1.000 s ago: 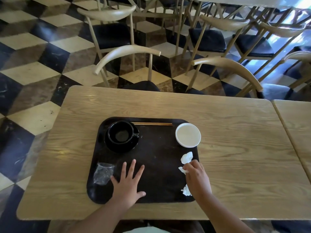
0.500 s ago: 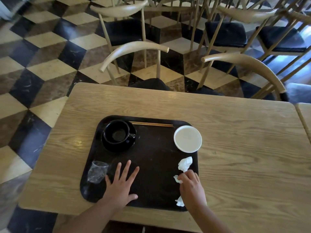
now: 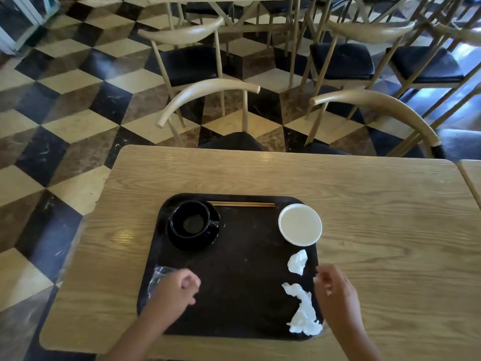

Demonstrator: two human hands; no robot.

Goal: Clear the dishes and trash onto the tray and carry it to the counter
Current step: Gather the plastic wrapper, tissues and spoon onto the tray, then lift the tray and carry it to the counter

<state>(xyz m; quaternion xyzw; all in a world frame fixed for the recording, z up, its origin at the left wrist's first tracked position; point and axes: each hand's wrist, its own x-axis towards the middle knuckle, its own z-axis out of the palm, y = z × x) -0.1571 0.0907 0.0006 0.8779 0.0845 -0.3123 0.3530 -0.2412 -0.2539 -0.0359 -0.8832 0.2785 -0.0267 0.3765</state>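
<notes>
A black tray (image 3: 244, 269) lies on the wooden table (image 3: 377, 230). On it stand a black cup on a saucer (image 3: 192, 225), a pair of chopsticks (image 3: 242, 204) along the far rim, a white dish (image 3: 299, 224) at the far right corner, a small crumpled tissue (image 3: 297, 262) and a larger one (image 3: 303, 312) at the right side. Clear crumpled plastic (image 3: 158, 276) sits at the tray's left edge. My left hand (image 3: 173, 291) hovers beside the plastic, fingers curled, holding nothing I can make out. My right hand (image 3: 335, 287) is at the tray's right edge, fingers loosely apart, empty.
Two wooden chairs (image 3: 208, 97) (image 3: 374, 105) with dark seats are tucked against the table's far side, and more chairs stand behind them on the checkered floor (image 3: 65, 105). A second table (image 3: 472, 175) adjoins at the right.
My right hand has let go of the tissue and drawn off to the tray's right edge. My left hand lifted from flat on the tray, curled, and shifted left toward the plastic.
</notes>
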